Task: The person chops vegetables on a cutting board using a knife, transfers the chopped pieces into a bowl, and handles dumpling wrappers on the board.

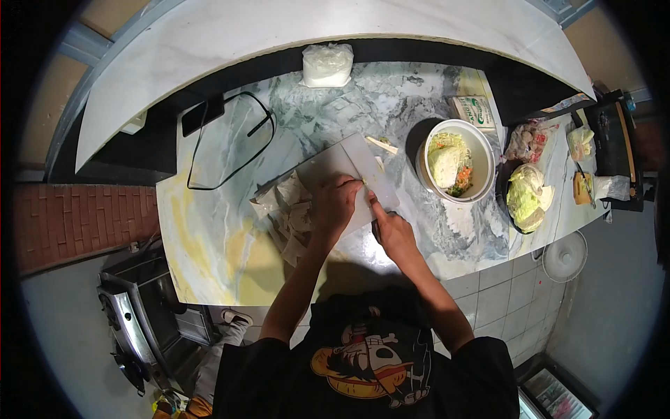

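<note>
Board (321,164) is lying near the middle of the head view, slanting on the counter (209,223), with both hands resting over it. The left hand (333,208) is holding its fingers well bent, tips nearly meeting, where a small pale scrap (363,181) seems to be showing; whether they are pinching it or only pressing beside it, I cannot tell. The right hand (395,234) is sitting towards 5 o'clock from those tips, most fingers curling in, the forefinger pointing to 11 o'clock; what it is gripping, if anything, I cannot make out. A straight edge (352,162) is running towards 11 o'clock and may be belonging to a blade. If so, good control is depending on left fingertips tucking back from it, a forefinger guiding lightly, and a board lying firm. Pale sheets (296,195) are lying at 8 o'clock, close beside the left hand, so a careless wrist is risking dragging them. The bowl (481,183), holding shreds (462,174), is standing near 3 o'clock, well apart from the right hand and leaving that elbow working room; the cabbage (529,199) is resting beyond it.
</note>
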A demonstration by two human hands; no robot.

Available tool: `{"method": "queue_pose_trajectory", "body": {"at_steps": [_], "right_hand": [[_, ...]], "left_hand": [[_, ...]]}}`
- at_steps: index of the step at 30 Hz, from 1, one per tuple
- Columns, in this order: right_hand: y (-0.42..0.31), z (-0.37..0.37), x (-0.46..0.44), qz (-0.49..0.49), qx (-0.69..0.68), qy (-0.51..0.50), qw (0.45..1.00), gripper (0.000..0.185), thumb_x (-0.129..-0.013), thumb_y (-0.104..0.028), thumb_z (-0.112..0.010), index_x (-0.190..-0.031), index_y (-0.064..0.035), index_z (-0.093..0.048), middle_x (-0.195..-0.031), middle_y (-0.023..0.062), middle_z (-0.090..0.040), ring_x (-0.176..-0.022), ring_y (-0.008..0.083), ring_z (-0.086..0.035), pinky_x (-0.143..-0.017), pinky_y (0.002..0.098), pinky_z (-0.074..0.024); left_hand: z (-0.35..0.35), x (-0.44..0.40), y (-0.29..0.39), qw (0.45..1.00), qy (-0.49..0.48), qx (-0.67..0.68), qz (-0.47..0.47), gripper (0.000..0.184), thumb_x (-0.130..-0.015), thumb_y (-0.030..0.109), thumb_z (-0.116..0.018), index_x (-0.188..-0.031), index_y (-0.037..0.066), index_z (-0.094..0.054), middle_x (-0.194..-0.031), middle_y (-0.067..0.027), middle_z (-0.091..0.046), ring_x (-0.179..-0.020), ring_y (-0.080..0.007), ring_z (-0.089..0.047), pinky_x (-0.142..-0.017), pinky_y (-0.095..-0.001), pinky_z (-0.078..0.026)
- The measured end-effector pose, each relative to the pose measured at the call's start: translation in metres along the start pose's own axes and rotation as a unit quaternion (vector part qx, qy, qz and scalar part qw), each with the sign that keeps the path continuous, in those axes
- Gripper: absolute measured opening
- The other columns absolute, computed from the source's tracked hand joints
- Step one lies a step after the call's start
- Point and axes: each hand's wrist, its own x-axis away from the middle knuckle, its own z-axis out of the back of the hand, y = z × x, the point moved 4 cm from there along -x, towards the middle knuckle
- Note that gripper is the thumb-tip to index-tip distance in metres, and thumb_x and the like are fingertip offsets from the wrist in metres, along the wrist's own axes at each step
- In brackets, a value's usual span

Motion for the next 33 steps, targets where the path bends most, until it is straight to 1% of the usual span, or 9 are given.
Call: {"method": "queue_pose_trajectory", "body": {"at_steps": [3,6,11,13,15,17,20,23,33], "right_hand": [[0.004,0.001,0.001,0.000,-0.013,0.005,1.000,0.063,-0.087,-0.007,-0.055,-0.146,-0.0175,-0.035,-0.080,0.0253,-0.063,-0.070,0.0435,-0.063,-0.063,0.0516,-0.0514],[0.005,0.003,0.006,-0.013,-0.011,-0.026,1.000,0.064,-0.087,-0.008,-0.055,-0.147,-0.0154,-0.034,-0.080,0.0250,-0.063,-0.069,0.0439,-0.062,-0.063,0.0515,-0.0512],[0.010,-0.004,0.012,0.023,-0.011,0.024,0.999,0.066,-0.086,-0.007,-0.056,-0.148,-0.0114,-0.032,-0.080,0.0247,-0.062,-0.068,0.0428,-0.062,-0.062,0.0513,-0.0506],[0.007,-0.001,0.011,0.011,-0.017,0.009,1.000,0.067,-0.086,-0.007,-0.056,-0.148,-0.0112,-0.032,-0.081,0.0246,-0.062,-0.069,0.0427,-0.062,-0.062,0.0511,-0.0507],[0.008,0.000,0.008,-0.001,-0.020,-0.002,1.000,0.068,-0.085,-0.006,-0.057,-0.148,-0.0110,-0.031,-0.081,0.0245,-0.063,-0.069,0.0426,-0.063,-0.063,0.0509,-0.0508],[0.007,-0.002,0.009,0.036,-0.038,0.023,0.998,0.069,-0.085,-0.006,-0.057,-0.149,-0.0115,-0.031,-0.081,0.0247,-0.063,-0.070,0.0432,-0.062,-0.063,0.0509,-0.0509],[0.005,0.000,0.009,0.036,-0.035,0.018,0.999,0.069,-0.085,-0.005,-0.057,-0.149,-0.0119,-0.031,-0.083,0.0253,-0.063,-0.071,0.0432,-0.062,-0.064,0.0508,-0.0509],[0.006,-0.002,0.009,0.046,-0.016,0.041,0.998,0.064,-0.087,-0.007,-0.058,-0.147,-0.0099,-0.034,-0.079,0.0228,-0.062,-0.068,0.0410,-0.061,-0.063,0.0503,-0.0498],[0.008,-0.003,0.009,0.052,-0.025,0.038,0.998,0.064,-0.087,-0.008,-0.057,-0.147,-0.0117,-0.034,-0.081,0.0228,-0.063,-0.068,0.0420,-0.062,-0.063,0.0509,-0.0502]], "left_hand": [[0.002,0.001,0.003,1.000,-0.010,-0.011,0.000,0.010,-0.085,0.013,-0.064,-0.091,0.013,-0.072,-0.088,0.0003,-0.068,-0.081,-0.0234,-0.063,-0.080,-0.0379,-0.041],[0.003,0.001,0.004,1.000,0.003,-0.013,-0.006,0.010,-0.084,0.011,-0.064,-0.090,0.012,-0.073,-0.089,-0.0009,-0.068,-0.082,-0.0247,-0.064,-0.080,-0.0385,-0.043],[0.000,0.002,0.001,1.000,-0.016,-0.003,0.018,0.010,-0.083,0.010,-0.065,-0.088,0.011,-0.073,-0.090,-0.0020,-0.069,-0.083,-0.0260,-0.065,-0.080,-0.0401,-0.045],[0.001,0.002,0.001,1.000,-0.007,0.003,0.017,0.008,-0.083,0.011,-0.066,-0.087,0.009,-0.073,-0.088,-0.0037,-0.069,-0.081,-0.0261,-0.065,-0.078,-0.0388,-0.047],[0.002,-0.001,0.001,1.000,0.004,0.010,0.013,0.006,-0.083,0.011,-0.067,-0.085,0.008,-0.073,-0.087,-0.0054,-0.069,-0.079,-0.0262,-0.066,-0.076,-0.0374,-0.048],[0.004,-0.001,0.006,0.999,0.023,-0.012,-0.020,0.006,-0.082,0.010,-0.068,-0.083,0.007,-0.073,-0.086,-0.0062,-0.069,-0.079,-0.0266,-0.066,-0.075,-0.0383,-0.050],[0.006,-0.002,0.009,0.998,0.026,-0.035,-0.037,0.006,-0.081,0.009,-0.068,-0.083,0.007,-0.073,-0.085,-0.0069,-0.069,-0.079,-0.0269,-0.066,-0.074,-0.0385,-0.051],[0.004,-0.002,0.005,1.000,0.016,0.013,-0.010,0.006,-0.081,0.008,-0.067,-0.084,0.008,-0.073,-0.085,-0.0056,-0.069,-0.080,-0.0252,-0.066,-0.076,-0.0376,-0.049],[0.003,0.000,0.005,1.000,0.007,-0.019,-0.012,0.009,-0.084,0.010,-0.065,-0.088,0.009,-0.072,-0.086,-0.0034,-0.068,-0.082,-0.0254,-0.064,-0.078,-0.0384,-0.047]]}}
